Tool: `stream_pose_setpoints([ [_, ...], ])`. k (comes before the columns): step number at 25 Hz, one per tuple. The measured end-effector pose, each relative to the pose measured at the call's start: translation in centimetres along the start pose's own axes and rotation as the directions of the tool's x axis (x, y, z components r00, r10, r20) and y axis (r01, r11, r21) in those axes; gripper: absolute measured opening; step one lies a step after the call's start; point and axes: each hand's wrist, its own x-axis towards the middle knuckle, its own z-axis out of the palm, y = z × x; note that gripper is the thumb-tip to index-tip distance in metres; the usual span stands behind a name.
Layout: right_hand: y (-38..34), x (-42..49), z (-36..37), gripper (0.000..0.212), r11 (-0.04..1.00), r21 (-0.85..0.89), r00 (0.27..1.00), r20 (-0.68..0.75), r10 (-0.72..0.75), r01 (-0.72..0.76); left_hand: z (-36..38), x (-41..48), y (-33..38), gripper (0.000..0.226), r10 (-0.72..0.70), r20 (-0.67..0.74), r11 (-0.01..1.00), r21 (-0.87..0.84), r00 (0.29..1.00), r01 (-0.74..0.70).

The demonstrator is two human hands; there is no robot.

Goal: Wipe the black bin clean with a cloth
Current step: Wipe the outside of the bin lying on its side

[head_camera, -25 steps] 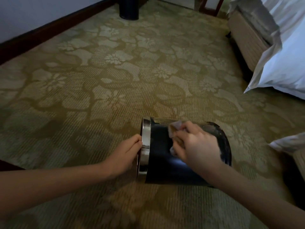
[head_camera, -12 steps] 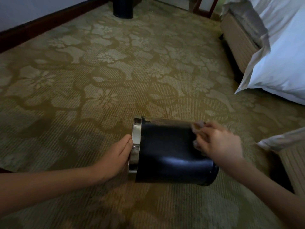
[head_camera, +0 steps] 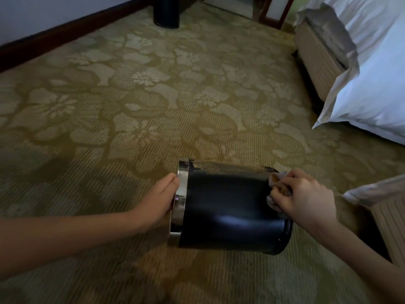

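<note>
On its side on the carpet (head_camera: 153, 106), our glossy black bin (head_camera: 230, 207) shows a chrome rim; our left hand (head_camera: 160, 198) lies flat-fingered on it, our right hand (head_camera: 304, 196) seemingly bunches the cloth (head_camera: 274, 179).

Floral carpet (head_camera: 153, 95), bed (head_camera: 361, 62), dark cylinder (head_camera: 166, 13).

Two bins: one near (head_camera: 230, 207), one far (head_camera: 166, 12). Two hands, left (head_camera: 161, 199) and right (head_camera: 303, 197). One cloth (head_camera: 275, 183), one bed (head_camera: 359, 62).
</note>
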Motion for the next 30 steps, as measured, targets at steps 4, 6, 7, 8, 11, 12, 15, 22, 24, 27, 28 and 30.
stream_pose_setpoints([
  [4,-7.5,0.7,0.9,0.026,0.968,0.212,0.991,-0.032,-0.129,0.133,0.2,-0.4,-1.0,0.034,0.02,0.015,0.998,0.066,1.0,-0.021],
  [6,-13.2,1.0,1.9,0.034,0.924,0.257,0.959,-0.057,-0.279,0.284,0.2,-0.6,-1.6,0.027,0.023,0.003,0.999,0.036,1.0,-0.023],
  [7,-15.5,1.0,2.2,0.036,0.907,0.238,0.938,-0.074,-0.339,0.347,0.3,-0.7,-1.8,0.026,0.036,-0.005,0.999,0.026,0.999,-0.036],
  [8,-16.8,1.0,2.3,0.035,0.901,0.199,0.923,-0.091,-0.374,0.385,0.3,-0.9,-1.8,0.027,0.05,-0.009,0.998,0.023,0.999,-0.05],
  [11,-14.0,1.5,1.8,0.03,0.916,0.142,0.927,-0.059,-0.37,0.374,0.1,-1.1,-1.7,0.026,0.074,0.024,0.995,0.058,0.997,-0.075],
  [12,-11.6,1.6,1.6,0.029,0.936,0.128,0.945,-0.02,-0.328,0.328,0.0,-1.3,-1.5,0.028,0.065,0.039,0.996,0.061,0.997,-0.067],
  [15,-2.6,0.8,0.5,0.03,0.992,0.035,0.993,0.023,-0.118,0.117,-0.1,-1.6,-1.3,0.034,0.04,0.08,0.998,0.048,0.996,-0.044],
  [22,0.2,-0.7,0.8,0.028,0.998,-0.058,0.997,-0.08,-0.007,0.003,0.0,-1.2,-1.1,0.031,0.007,0.1,0.999,0.035,0.995,-0.011],
  [24,-1.1,-0.4,1.2,0.027,1.0,-0.001,0.994,-0.105,0.004,-0.004,-0.2,-0.3,-0.5,0.033,0.009,0.086,0.999,0.045,0.996,-0.013],
  [27,-3.4,-1.1,2.1,0.021,0.988,0.076,0.975,-0.188,-0.118,0.134,-0.7,2.2,0.6,0.037,0.046,0.069,0.989,0.137,0.997,-0.055],
  [28,-4.2,-1.6,2.4,0.019,0.978,0.084,0.961,-0.22,-0.169,0.191,-0.8,3.5,1.0,0.036,0.048,0.051,0.984,0.169,0.998,-0.056],
  [30,-5.0,-2.1,2.9,0.015,0.954,0.081,0.928,-0.269,-0.257,0.288,-1.0,6.1,1.9,0.031,0.03,0.019,0.974,0.225,0.999,-0.033],
])
